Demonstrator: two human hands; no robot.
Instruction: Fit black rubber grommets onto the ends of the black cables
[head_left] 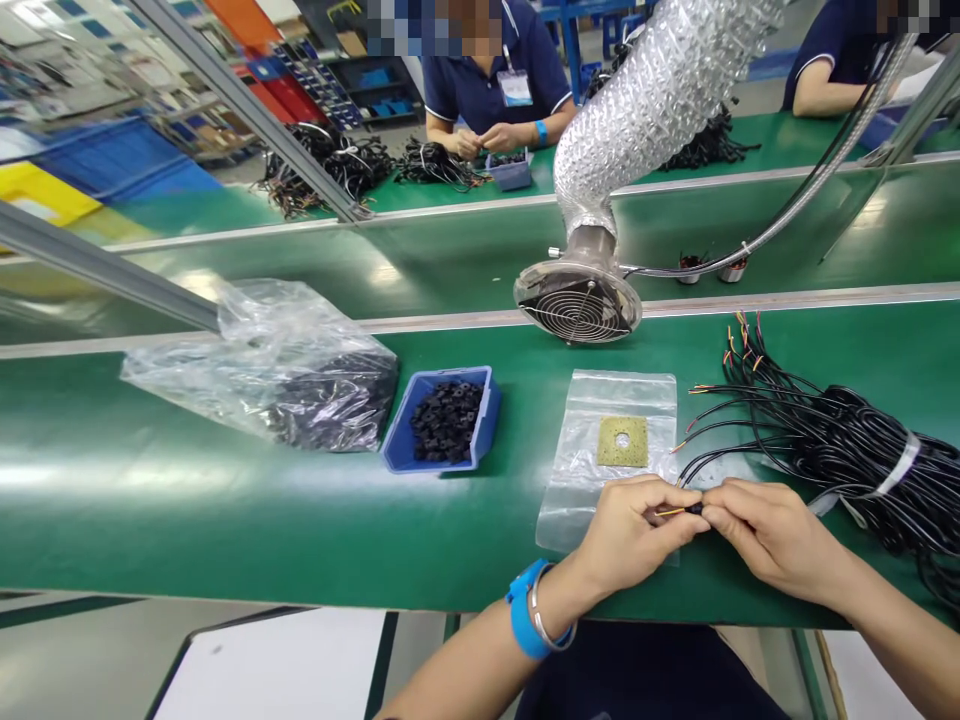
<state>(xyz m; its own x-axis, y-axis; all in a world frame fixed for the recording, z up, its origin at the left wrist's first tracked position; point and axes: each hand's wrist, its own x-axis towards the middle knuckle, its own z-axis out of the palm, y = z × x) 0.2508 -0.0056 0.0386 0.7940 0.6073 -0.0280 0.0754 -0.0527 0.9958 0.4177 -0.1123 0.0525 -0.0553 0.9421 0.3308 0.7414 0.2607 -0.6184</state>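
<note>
My left hand point(634, 530) and my right hand point(772, 535) meet fingertip to fingertip near the bench's front edge. Between them is a small black part point(694, 508) on a cable, with thin yellow and red wire ends sticking out toward my left palm. The left thumb and forefinger pinch the black part, while the right fingers close on the cable just beside it; most of that cable is hidden by the fingers. Behind my hands, a yellow sponge point(611, 455) with a hole lies on a clear plastic bag point(574, 500). A tied bundle of black cables point(840, 430) rests to the right.
A blue bin point(431, 466) holds small black parts, left of the sponge. Farther left sits a clear bag point(322, 390) of dark parts. A fume extractor point(581, 300) with a silver duct point(645, 110) hangs over the bench. Two co-workers sit across the green table point(262, 530).
</note>
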